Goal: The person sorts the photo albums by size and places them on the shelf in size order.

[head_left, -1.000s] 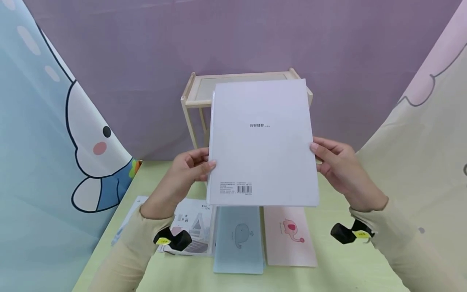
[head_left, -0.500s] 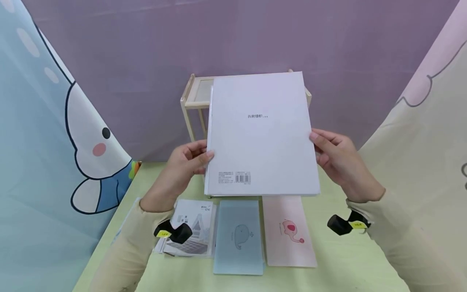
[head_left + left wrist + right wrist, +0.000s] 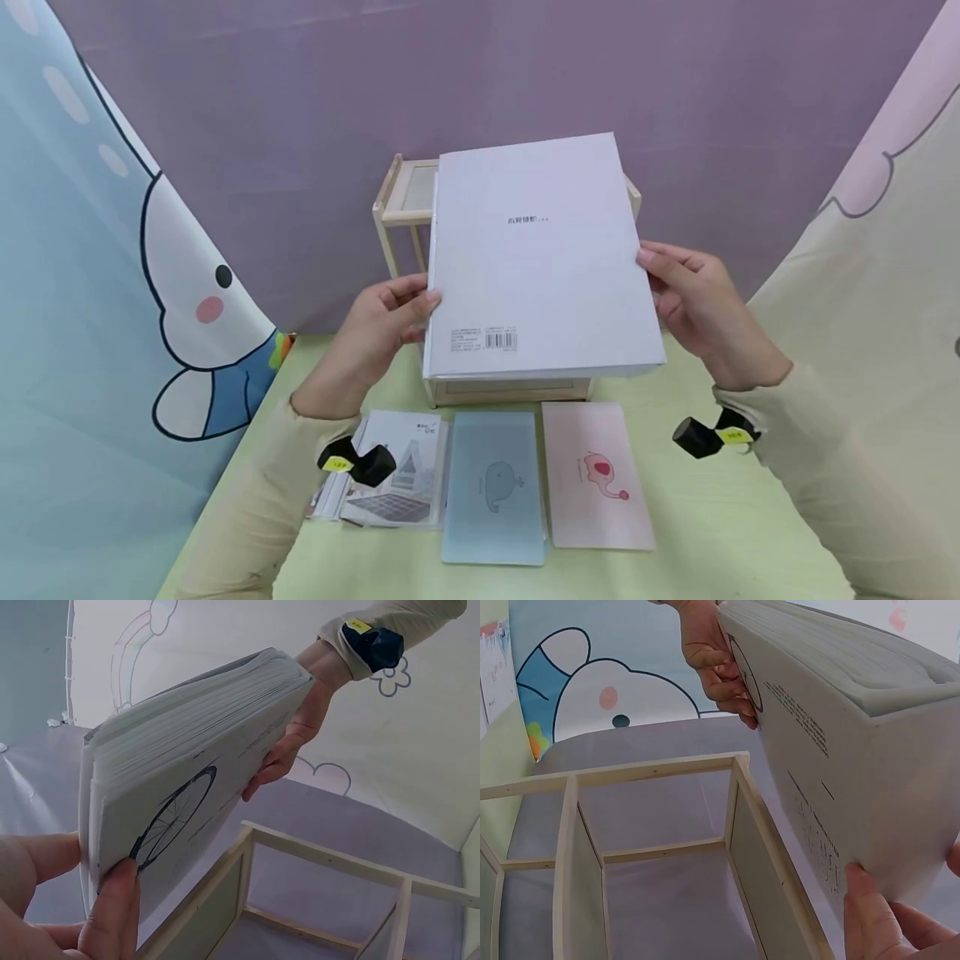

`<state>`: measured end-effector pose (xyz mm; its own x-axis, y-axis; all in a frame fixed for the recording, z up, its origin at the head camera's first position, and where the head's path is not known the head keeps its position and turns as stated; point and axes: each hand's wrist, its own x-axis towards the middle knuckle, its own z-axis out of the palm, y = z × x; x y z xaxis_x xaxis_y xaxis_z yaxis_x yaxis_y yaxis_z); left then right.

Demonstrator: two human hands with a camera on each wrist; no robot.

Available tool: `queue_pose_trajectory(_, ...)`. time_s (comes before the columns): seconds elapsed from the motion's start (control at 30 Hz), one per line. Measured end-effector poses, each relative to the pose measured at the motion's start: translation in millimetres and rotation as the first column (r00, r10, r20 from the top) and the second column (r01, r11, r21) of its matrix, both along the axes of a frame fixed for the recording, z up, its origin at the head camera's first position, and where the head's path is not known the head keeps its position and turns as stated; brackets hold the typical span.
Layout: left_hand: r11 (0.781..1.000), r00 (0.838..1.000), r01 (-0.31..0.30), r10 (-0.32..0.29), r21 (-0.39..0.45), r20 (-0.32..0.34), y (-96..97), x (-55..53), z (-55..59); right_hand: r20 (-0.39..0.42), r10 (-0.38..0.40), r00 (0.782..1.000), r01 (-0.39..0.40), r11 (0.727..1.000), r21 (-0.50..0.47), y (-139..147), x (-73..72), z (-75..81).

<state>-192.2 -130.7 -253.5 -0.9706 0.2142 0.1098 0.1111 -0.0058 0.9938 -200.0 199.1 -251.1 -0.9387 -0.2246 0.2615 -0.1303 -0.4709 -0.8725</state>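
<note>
A thick white photo album is held up above the table, its back cover with small print and a barcode facing me. My left hand pinches its left edge, the thumb on the back cover. On the opposite edge, my right hand grips it the same way. A wheel drawing shows on the album's other cover in the left wrist view, where my left fingers press against it. The right wrist view shows my right fingers near the smooth spine. Behind the album stands a pale wooden shelf rack, partly hidden.
On the green table lie a blue notebook with a whale, a pink notebook with an elephant, and several white books at the left. A purple cloth hangs behind; printed cloths hang at both sides.
Both hands have raised the album and tilted it slightly, its right side swinging nearer. The rack's lower front bar and more of the notebooks now show below it.
</note>
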Motion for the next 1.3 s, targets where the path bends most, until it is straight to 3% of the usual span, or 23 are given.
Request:
queue_pose_trajectory(0.17, 1.000, 1.000, -0.024, 0.024, 0.007, 0.007, 1.2, -6.6, 4.7, 0.028, 0.010, 1.000, -0.010, 1.000, -0.011, 0, -5.5, 6.1)
queue_pose_trajectory(0.53, 0.991, 0.997, -0.072, 0.067, 0.109, 0.045, 4.5, -20.2, 8.6, 0.033, 0.030, 0.999, -0.031, 0.999, 0.026, 0, -13.5, 13.4)
queue_pose_trajectory(0.73, 0.987, 0.991, -0.116, 0.108, 0.112, 0.078, 4.9, -26.0, 10.5, 0.045, 0.051, 0.998, -0.052, 0.998, 0.023, -1, -14.9, 14.9)
queue_pose_trajectory(1.3, 0.983, 0.983, -0.144, 0.129, 0.110, 0.132, -2.0, -34.2, 21.7, 0.041, 0.055, 0.998, -0.055, 0.998, -0.008, -9, -28.6, 23.4)
